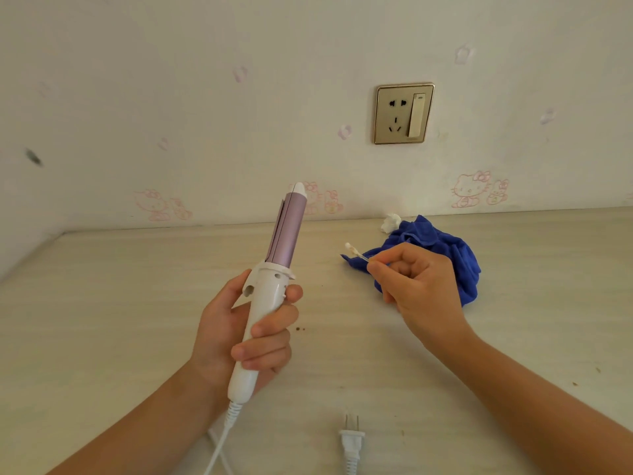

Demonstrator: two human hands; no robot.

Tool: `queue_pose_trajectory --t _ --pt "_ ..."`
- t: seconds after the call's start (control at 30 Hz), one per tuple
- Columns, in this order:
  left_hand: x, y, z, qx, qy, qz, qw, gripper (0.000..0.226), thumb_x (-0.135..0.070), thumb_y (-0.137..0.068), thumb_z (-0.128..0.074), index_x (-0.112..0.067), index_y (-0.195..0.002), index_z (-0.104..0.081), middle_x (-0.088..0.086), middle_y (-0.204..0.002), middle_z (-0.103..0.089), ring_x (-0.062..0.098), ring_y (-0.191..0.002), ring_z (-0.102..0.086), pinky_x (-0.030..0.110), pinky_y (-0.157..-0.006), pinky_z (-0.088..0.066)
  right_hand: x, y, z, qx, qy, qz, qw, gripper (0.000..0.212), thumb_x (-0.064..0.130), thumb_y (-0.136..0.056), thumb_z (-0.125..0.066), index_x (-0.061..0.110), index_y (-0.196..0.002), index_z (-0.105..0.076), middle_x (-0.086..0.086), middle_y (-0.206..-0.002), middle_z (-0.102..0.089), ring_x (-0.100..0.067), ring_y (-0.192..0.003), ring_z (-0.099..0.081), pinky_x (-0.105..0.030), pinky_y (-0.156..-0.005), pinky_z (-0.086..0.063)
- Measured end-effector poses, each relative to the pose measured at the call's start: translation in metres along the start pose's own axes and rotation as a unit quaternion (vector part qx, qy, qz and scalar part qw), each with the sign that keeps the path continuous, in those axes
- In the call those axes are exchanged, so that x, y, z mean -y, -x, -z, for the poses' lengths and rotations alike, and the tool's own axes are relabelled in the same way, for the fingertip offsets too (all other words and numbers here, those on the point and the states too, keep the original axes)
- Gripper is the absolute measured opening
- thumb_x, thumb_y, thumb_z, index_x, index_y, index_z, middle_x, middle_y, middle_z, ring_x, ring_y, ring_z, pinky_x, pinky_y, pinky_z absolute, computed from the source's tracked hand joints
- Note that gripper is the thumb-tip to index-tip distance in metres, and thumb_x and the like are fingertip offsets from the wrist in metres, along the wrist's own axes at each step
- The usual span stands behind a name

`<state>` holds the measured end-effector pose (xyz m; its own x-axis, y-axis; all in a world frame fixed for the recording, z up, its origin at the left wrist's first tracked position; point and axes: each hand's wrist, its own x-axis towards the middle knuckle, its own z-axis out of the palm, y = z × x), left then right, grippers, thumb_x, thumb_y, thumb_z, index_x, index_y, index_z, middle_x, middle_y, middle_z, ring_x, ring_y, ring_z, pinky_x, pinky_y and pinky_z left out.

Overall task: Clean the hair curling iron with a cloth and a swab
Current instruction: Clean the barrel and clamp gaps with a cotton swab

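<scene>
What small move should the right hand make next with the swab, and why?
Probably bring the swab to the groove of the curling iron: the right hand pinches it apart from the barrel, the left hand grips the handle, and the plug lies on the table.

The curling iron (270,296) has a white handle and a lilac barrel with a white tip. It stands almost upright, leaning a little to the right, with its handle gripped in the left hand (246,337). Its white cord (219,440) hangs from the handle's end, and the plug (352,440) lies loose, lower right of the iron. The swab (354,252), thin with a white cotton tip, is pinched by the right hand (421,286) just right of the iron, its tip pointing towards the barrel. The blue cloth (445,248) lies crumpled further right of the iron
</scene>
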<state>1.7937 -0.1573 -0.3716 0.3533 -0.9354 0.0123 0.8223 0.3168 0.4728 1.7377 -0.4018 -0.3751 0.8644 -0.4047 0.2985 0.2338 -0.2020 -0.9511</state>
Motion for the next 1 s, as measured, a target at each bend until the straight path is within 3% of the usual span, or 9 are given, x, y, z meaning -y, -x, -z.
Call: queue_pose_trajectory --t 0.17,0.3,0.43,0.5,0.77,0.9,1.0 --pt "0.002 -0.001 -0.002 0.044 0.0 0.025 0.999 0.065 -0.062 -0.099 -0.006 -0.008 -0.104 -0.042 0.002 -0.057 -0.039 0.012 -0.03 -0.031 0.022 -0.037 -0.038 0.001 0.003 -0.001 0.01 0.01 -0.004 1.0 0.023 0.004 -0.091 -0.072 0.019 -0.074 -0.072 -0.013 -0.052 -0.058 -0.01 -0.045 -0.052 -0.009 -0.049 -0.04" --pt "0.003 -0.002 0.001 0.045 -0.015 0.045 0.998 0.071 -0.065 -0.097 -0.003 -0.008 -0.094 -0.045 0.003 -0.058 -0.039 0.016 -0.032 -0.038 0.022 -0.037 -0.037 0.002 0.002 0.0 0.011 0.011 -0.004 1.0 0.02 0.005 -0.092 -0.073 0.016 -0.076 -0.073 -0.017 -0.053 -0.059 -0.01 -0.045 -0.052 -0.008 -0.05 -0.04" --pt "0.004 -0.003 0.003 0.051 -0.02 0.024 0.998 0.067 -0.063 -0.1 -0.006 -0.007 -0.101 -0.045 0.004 -0.063 -0.039 0.016 -0.037 -0.038 0.025 -0.039 -0.037 0.001 0.002 0.0 0.015 0.014 -0.005 1.0 0.02 0.005 -0.092 -0.073 0.017 -0.076 -0.073 -0.005 -0.049 -0.059 -0.01 -0.044 -0.052 -0.008 -0.049 -0.04" --pt "0.004 -0.002 0.003 0.051 -0.02 0.001 0.998 0.066 -0.063 -0.101 -0.009 -0.007 -0.104 -0.044 0.004 -0.066 -0.039 0.015 -0.039 -0.038 0.027 -0.041 -0.036 0.002 0.002 0.0 0.015 0.017 -0.002 1.0 0.02 0.006 -0.092 -0.073 0.018 -0.076 -0.073 -0.007 -0.05 -0.059 -0.01 -0.044 -0.052 -0.008 -0.05 -0.041" --pt "0.003 0.0 0.019 -0.064 -0.102 -0.052 0.991 0.066 -0.057 -0.105 -0.025 0.0 -0.123 -0.052 0.011 -0.069 -0.048 0.015 -0.038 -0.032 0.027 -0.04 -0.031 0.003 0.0 0.002 0.01 -0.004 0.006 1.0 0.02 0.006 -0.092 -0.073 0.019 -0.077 -0.074 -0.018 -0.053 -0.059 -0.009 -0.043 -0.051 -0.009 -0.051 -0.041" --pt "0.009 -0.003 0.024 -0.12 -0.162 -0.057 0.978 0.062 -0.053 -0.103 -0.034 0.001 -0.12 -0.059 0.012 -0.072 -0.049 0.013 -0.038 -0.045 0.026 -0.041 -0.036 0.005 -0.001 0.003 0.002 -0.014 0.01 1.0 0.024 0.004 -0.092 -0.073 0.022 -0.076 -0.074 -0.013 -0.051 -0.058 -0.009 -0.043 -0.049 -0.015 -0.048 -0.041" --pt "0.015 -0.004 0.024 -0.146 -0.219 -0.065 0.963 0.059 -0.051 -0.098 -0.047 0.002 -0.123 -0.059 0.014 -0.076 -0.052 0.014 -0.041 -0.045 0.025 -0.044 -0.04 0.007 -0.002 0.005 -0.002 -0.017 0.019 1.0 0.024 0.004 -0.093 -0.073 0.024 -0.078 -0.075 -0.012 -0.051 -0.057 -0.008 -0.043 -0.048 -0.016 -0.046 -0.04"
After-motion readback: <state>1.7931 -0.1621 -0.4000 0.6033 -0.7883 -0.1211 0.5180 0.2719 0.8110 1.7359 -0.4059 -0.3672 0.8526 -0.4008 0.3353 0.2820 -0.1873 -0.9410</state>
